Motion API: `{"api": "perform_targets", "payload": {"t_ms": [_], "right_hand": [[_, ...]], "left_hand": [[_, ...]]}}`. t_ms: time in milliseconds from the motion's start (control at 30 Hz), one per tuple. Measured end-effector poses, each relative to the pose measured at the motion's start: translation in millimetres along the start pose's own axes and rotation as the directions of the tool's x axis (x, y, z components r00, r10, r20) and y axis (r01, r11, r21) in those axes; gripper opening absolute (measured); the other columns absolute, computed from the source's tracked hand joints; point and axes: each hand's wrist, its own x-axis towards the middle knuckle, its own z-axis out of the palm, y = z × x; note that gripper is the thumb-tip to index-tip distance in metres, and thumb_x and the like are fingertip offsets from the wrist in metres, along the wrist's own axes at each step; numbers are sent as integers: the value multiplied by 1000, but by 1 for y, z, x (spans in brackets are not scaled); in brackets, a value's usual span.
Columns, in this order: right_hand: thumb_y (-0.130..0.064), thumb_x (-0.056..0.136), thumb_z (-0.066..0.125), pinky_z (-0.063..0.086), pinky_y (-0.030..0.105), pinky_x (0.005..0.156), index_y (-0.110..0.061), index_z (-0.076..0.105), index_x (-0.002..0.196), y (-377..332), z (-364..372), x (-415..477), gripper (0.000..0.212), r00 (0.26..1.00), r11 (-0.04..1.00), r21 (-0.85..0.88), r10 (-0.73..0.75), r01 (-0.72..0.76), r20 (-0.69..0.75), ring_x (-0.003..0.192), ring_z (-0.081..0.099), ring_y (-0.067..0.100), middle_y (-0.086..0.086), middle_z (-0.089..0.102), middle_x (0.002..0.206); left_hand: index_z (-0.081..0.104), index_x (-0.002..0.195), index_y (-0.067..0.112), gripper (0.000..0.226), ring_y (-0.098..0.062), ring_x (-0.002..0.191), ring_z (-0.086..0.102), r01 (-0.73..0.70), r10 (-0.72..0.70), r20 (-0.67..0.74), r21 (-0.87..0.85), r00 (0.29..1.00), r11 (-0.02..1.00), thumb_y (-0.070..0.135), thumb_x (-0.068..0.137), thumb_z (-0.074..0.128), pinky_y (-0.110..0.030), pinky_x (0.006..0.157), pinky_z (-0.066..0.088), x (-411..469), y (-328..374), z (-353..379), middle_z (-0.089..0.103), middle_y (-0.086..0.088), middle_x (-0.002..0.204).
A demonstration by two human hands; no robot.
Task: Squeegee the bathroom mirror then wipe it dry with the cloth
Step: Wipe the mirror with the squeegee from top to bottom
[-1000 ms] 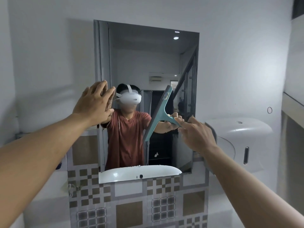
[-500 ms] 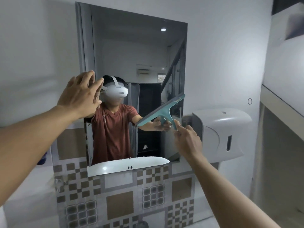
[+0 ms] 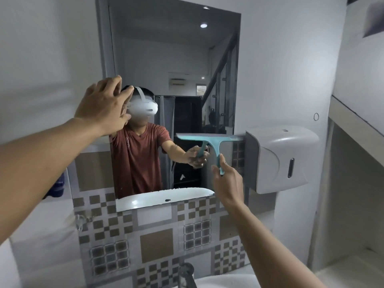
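The right hand [image 3: 227,183] is clamped around the handle of the teal squeegee [image 3: 212,142], whose blade lies level against the mirror [image 3: 176,59], low on its right side, one end just beside the white dispenser [image 3: 280,159]. The left hand [image 3: 104,104], fingers spread and holding nothing, rests flat at the mirror's left edge.

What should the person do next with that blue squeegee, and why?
Probably pull the squeegee straight down toward the mirror's lower edge. Its blade lies level across the lower right part of the glass, the right hand grips the handle from below, and the left hand rests flat near the mirror's left edge. No cloth is in view.
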Motion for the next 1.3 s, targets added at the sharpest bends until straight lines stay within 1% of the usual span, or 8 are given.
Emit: {"api": "perform_targets", "payload": {"t_ms": [100, 200, 300, 433, 600, 700, 967, 1300], "right_hand": [[-33, 104, 47, 46, 33, 81, -26, 35, 155, -18, 17, -18, 53, 998, 990, 128, 63, -64, 13, 98, 62, 23, 6, 70, 109], [-38, 100, 47, 57, 45, 79, -29, 32, 155, -35, 43, -33, 58, 989, 950, 277, 147, -144, 9, 80, 67, 20, 2, 71, 86], [-39, 99, 48, 60, 42, 73, -32, 25, 153, -51, 68, -46, 59, 977, 902, 378, 210, -207, 34, 60, 64, 7, -1, 64, 74], [-44, 95, 47, 60, 51, 80, -29, 31, 151, -68, 102, -70, 60, 977, 868, 448, 187, -215, 106, 82, 71, 25, 2, 70, 82], [-51, 92, 45, 60, 51, 82, -39, 17, 150, -72, 125, -80, 65, 969, 844, 477, 204, -246, 138, 94, 72, 29, 5, 75, 97], [-55, 90, 43, 60, 52, 83, -43, 10, 148, -70, 131, -78, 67, 970, 847, 473, 203, -243, 135, 95, 72, 29, 3, 74, 94], [-40, 100, 50, 60, 46, 80, -31, 37, 149, -73, 121, -84, 52, 989, 883, 448, 106, -142, 103, 80, 70, 20, -5, 71, 81], [-36, 103, 49, 50, 36, 67, -36, 24, 157, -75, 120, -95, 59, 958, 980, 58, -197, 189, 210, 83, 58, 19, 2, 60, 92]], "left_hand": [[46, 146, 13, 73, -47, 133, 37, 1, -1, -5, 14, 1000, 1000, 29, 82, 77, -63, 107, 37, -2, -1, -6, 35, -21, 148], [44, 148, 14, 73, -47, 134, 38, -13, 11, 34, 46, 999, 999, 28, 83, 75, -61, 109, 36, 1, -2, -10, 34, -21, 151], [45, 146, 16, 76, -46, 131, 41, -42, 38, 68, 58, 997, 997, 30, 80, 78, -60, 108, 38, 7, -3, -12, 38, -19, 146], [43, 149, 17, 75, -44, 134, 39, -49, 44, 73, 68, 996, 997, 32, 82, 75, -58, 110, 35, 5, -8, -12, 36, -18, 150], [41, 151, 18, 70, -43, 136, 38, -65, 58, 87, 79, 995, 995, 28, 87, 68, -57, 111, 34, 5, -12, -13, 35, -18, 152], [41, 150, 19, 70, -43, 135, 39, -63, 56, 77, 84, 995, 995, 29, 87, 68, -58, 110, 35, 6, -13, -11, 36, -16, 152], [39, 152, 21, 72, -42, 139, 36, -47, 41, 65, 82, 997, 995, 28, 87, 68, -59, 113, 33, 5, -15, -4, 33, -16, 156], [37, 154, 22, 72, -42, 142, 33, -45, 40, 62, 66, 997, 997, 28, 88, 68, -58, 115, 29, 4, -16, -3, 30, -15, 158]]}}
